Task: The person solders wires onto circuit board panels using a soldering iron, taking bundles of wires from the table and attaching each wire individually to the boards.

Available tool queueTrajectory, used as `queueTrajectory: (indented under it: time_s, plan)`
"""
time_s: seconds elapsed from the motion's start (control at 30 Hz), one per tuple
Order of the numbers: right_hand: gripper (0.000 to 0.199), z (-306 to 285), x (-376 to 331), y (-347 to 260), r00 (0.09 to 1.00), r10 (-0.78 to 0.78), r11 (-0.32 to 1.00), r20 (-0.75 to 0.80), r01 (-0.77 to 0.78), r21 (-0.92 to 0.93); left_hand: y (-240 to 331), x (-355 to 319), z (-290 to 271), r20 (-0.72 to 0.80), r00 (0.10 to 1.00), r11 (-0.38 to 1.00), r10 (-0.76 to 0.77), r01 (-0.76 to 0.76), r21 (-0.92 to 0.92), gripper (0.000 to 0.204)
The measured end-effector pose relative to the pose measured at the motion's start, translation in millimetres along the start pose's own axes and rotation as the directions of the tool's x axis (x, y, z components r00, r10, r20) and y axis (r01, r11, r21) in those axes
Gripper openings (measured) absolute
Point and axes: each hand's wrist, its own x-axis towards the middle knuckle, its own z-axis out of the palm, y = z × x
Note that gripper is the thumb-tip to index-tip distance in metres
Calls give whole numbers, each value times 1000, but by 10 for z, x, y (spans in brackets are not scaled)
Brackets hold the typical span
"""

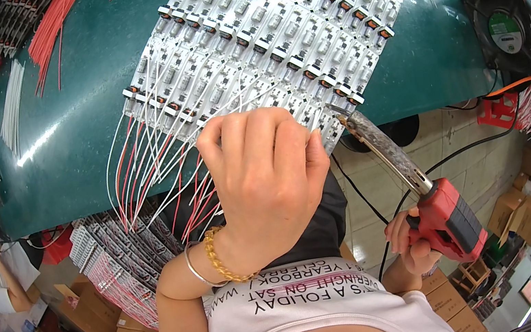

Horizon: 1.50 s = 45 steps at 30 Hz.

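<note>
Red and black, the soldering iron sat in the right hand, whose fingers closed round its handle. The left hand arched knuckles-up over the near edge of the board panel, fingers curled; from my remote seat I could not tell what they pinched. The iron's tip lay just right of it, by the panel's edge, contact unclear. I judged the step to be soldering lead wires to the boards, and the next move to call for a steady lead and a brief, precise touch. That hand hid the joint from me, and loose leads crowded its wrist side. Farther out, the green table bore red wires, white wires and a black fan; wired strips hung below its left edge.
</note>
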Motion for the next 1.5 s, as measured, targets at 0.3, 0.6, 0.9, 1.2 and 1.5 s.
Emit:
queueTrajectory:
  time_s: [0.3,0.6,0.9,1.2,1.5]
  plan:
    - [66,-51,-138,92,997,-14,999,-81,10,-46,0,-7,2,-19,1000,1000,2,-2,-4,18]
    - [72,-21,31,6,999,-34,996,-9,35,88,9,14,1,-4,1000,1000,0,0,-1,18]
    - [74,-27,-30,-25,998,-28,996,-61,33,86,-30,-9,-25,-74,997,995,-4,-4,-100,16]
    - [73,-107,-140,13,999,23,1000,-35,-24,-8,52,48,-7,58,998,990,9,-1,-138,13]
    - [64,-7,-151,-44,992,82,996,-96,-83,-13,72,74,-4,89,996,994,7,3,-113,15]
